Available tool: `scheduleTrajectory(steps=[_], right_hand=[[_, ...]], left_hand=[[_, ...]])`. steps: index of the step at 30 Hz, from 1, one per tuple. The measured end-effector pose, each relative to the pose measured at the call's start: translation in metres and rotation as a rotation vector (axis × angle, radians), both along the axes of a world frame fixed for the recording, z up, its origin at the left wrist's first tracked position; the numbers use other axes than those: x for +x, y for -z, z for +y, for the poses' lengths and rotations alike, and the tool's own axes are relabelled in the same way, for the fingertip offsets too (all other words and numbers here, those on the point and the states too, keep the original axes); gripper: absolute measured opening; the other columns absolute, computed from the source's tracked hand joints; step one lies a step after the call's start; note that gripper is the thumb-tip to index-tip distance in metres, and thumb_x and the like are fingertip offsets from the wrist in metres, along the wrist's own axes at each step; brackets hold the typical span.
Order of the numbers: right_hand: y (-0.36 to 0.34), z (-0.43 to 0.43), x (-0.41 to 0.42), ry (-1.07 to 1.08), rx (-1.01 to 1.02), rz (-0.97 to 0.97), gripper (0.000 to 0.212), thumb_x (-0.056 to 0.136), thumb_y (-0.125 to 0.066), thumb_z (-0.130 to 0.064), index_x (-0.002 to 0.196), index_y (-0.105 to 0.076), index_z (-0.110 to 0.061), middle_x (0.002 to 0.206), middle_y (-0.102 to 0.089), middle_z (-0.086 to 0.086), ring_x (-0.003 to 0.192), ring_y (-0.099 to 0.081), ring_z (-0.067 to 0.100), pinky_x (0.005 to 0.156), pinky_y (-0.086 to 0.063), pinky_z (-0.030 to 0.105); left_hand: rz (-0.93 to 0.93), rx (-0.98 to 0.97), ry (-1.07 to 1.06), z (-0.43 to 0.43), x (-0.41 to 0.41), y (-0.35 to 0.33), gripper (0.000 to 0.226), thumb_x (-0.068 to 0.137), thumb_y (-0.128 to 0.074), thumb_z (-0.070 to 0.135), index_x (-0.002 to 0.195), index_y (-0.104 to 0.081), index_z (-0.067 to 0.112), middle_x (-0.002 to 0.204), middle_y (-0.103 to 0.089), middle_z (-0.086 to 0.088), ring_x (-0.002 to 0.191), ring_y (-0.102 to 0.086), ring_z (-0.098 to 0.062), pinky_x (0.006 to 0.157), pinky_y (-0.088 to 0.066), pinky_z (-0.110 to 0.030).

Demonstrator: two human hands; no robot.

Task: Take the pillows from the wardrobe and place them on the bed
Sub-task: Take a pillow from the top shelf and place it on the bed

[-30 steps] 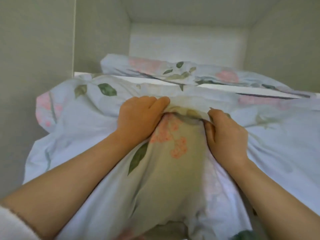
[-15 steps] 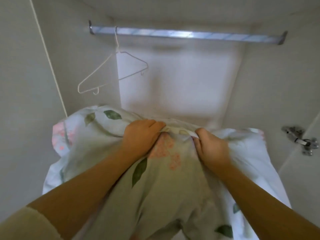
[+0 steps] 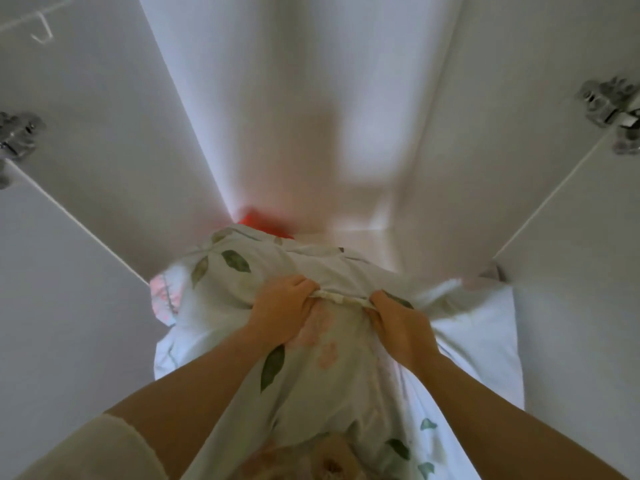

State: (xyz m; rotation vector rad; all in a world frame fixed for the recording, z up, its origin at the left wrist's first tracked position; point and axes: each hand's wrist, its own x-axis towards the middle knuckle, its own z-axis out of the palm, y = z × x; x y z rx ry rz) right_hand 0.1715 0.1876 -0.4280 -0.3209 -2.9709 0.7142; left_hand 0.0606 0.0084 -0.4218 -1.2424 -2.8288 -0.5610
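A pale blue pillow [image 3: 242, 292] printed with green leaves and pink flowers hangs in front of me, low in the frame, just outside the open white wardrobe [image 3: 294, 116]. My left hand [image 3: 282, 311] and my right hand [image 3: 398, 320] each clutch a fold of its cover near the middle, close together, with the fabric bunched between them. The pillow's lower part drapes down toward my body. A second pillow is not in sight here. The bed is out of view.
Both wardrobe doors stand open, with metal hinges at the left [image 3: 15, 136] and right [image 3: 613, 105]. Something red [image 3: 263, 221] lies on the wardrobe floor behind the pillow. A white hanger's tip [image 3: 41, 32] shows at top left.
The pillow has come down off the upper shelf, where a second pillow lay, and out of the wardrobe. My view has swung down past the rail and hanger. Both hands keep their hold.
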Motion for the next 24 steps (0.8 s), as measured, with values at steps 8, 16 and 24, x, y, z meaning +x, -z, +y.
scheduleTrajectory(steps=[8, 16, 24], right_hand=[[0.037, -0.005, 0.031, 0.054, -0.075, -0.182, 0.020, 0.097, -0.035, -0.032, 0.096, -0.048, -0.016, 0.071, -0.044, -0.004, 0.067, -0.047, 0.022, 0.061, -0.037, 0.028], [0.063, -0.027, 0.041, 0.217, -0.119, -0.311, 0.017, 0.099, -0.033, -0.033, 0.086, -0.032, -0.021, 0.067, -0.039, -0.008, 0.068, -0.047, 0.019, 0.062, -0.039, 0.029], [0.070, -0.075, 0.064, 0.589, -0.257, -0.403, 0.018, 0.096, -0.038, -0.035, 0.093, -0.042, -0.018, 0.089, -0.058, 0.005, 0.092, -0.059, 0.029, 0.068, -0.037, 0.028]], left_hand=[[-0.186, -0.121, 0.047, 0.011, 0.015, 0.049, 0.043, 0.090, -0.034, 0.032, 0.104, -0.067, 0.008, 0.100, -0.069, -0.010, 0.089, -0.064, -0.027, 0.080, -0.046, -0.029], [-0.301, -0.154, 0.214, 0.010, -0.003, 0.073, 0.065, 0.082, -0.020, 0.046, 0.106, -0.065, 0.006, 0.099, -0.069, -0.011, 0.088, -0.064, -0.028, 0.077, -0.043, -0.027], [-0.282, -0.337, 0.588, 0.019, -0.016, 0.084, 0.031, 0.072, -0.038, 0.025, 0.064, -0.064, 0.010, 0.057, -0.065, -0.007, 0.049, -0.064, -0.024, 0.048, -0.049, -0.022]])
